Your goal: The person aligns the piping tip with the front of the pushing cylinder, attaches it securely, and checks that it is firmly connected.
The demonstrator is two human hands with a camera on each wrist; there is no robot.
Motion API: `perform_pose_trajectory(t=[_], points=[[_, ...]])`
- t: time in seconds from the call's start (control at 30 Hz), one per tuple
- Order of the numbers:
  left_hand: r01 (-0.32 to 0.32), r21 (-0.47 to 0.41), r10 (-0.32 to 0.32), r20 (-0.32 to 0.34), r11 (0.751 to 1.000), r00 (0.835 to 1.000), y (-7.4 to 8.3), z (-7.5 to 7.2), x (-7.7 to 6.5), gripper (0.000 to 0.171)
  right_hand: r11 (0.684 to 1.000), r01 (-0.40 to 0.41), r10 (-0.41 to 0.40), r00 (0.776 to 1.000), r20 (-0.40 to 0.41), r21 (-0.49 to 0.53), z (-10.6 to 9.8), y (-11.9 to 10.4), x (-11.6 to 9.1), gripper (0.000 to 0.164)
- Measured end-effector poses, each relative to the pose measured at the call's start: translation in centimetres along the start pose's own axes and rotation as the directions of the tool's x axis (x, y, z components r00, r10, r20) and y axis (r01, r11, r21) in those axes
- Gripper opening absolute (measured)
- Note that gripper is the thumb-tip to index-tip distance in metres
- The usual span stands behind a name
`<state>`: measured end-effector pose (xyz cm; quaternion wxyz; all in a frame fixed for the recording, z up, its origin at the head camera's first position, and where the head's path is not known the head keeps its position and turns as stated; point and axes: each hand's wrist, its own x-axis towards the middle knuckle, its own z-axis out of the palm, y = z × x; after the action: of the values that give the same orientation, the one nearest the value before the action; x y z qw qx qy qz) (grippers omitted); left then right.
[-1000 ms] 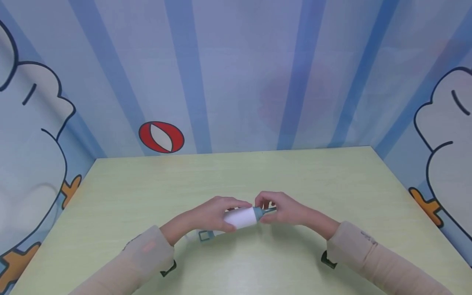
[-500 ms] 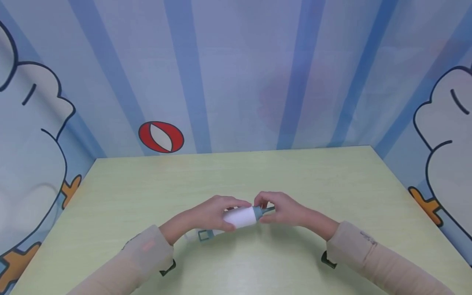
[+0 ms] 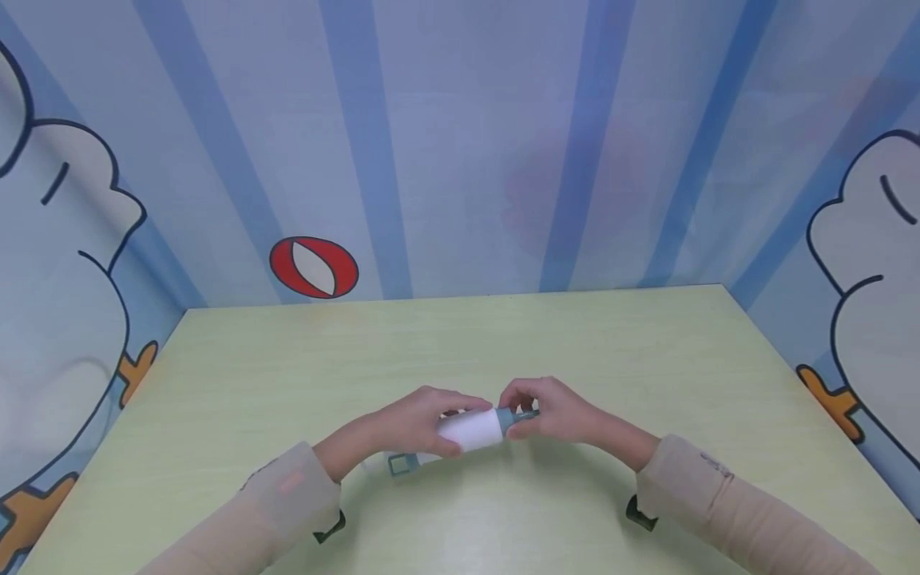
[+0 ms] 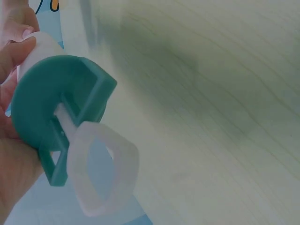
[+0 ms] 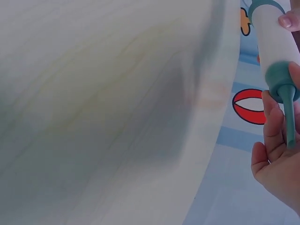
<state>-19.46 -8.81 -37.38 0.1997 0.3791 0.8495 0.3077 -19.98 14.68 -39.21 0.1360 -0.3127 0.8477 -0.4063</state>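
A large plastic syringe [image 3: 474, 430], with a white barrel and teal ends, lies slantwise between my hands above the table. My left hand [image 3: 420, 419] grips its barrel from above, thumb on the near side and fingers over the far side. At the left end are a teal flange [image 4: 37, 98] and a white ring handle [image 4: 130, 164], seen in the left wrist view. My right hand [image 3: 557, 409] pinches the teal nose cap [image 5: 280, 75] with thumb and fingertips. The thin nozzle [image 5: 289, 115] points along the right palm, its tip near the curled fingers.
The pale wood-grain table [image 3: 460, 343] spreads around the hands. Behind it rises a blue striped backdrop [image 3: 474, 160] with a printed red ball [image 3: 345, 267]. Printed white cartoon figures [image 3: 57, 319] flank the table. Dark wrist mounts [image 3: 640, 513] hang under the sleeves.
Both hands and the syringe have sunk very slightly in the head view. The grips stay the same.
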Motion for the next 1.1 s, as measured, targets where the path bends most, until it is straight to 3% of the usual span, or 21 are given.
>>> perform_pose_trajectory(t=[0.3,0.63,1.1], points=[[0.085,0.068,-0.083,-0.042,0.994,0.996,-2.1,-0.9,3.1,0.052,1.000,-0.030,0.031,0.998,-0.047,0.008,-0.8,1.6,1.8,0.020],[0.155,0.120,-0.148,-0.061,0.981,0.987,-3.3,-2.3,6.0,0.048,0.997,-0.074,0.076,0.994,-0.072,0.025,-2.2,3.8,3.7,0.021],[0.228,0.125,-0.223,-0.053,0.966,0.973,-3.9,-2.4,7.8,0.049,0.988,-0.150,0.153,0.986,-0.071,0.038,-2.4,5.8,5.3,0.023]])
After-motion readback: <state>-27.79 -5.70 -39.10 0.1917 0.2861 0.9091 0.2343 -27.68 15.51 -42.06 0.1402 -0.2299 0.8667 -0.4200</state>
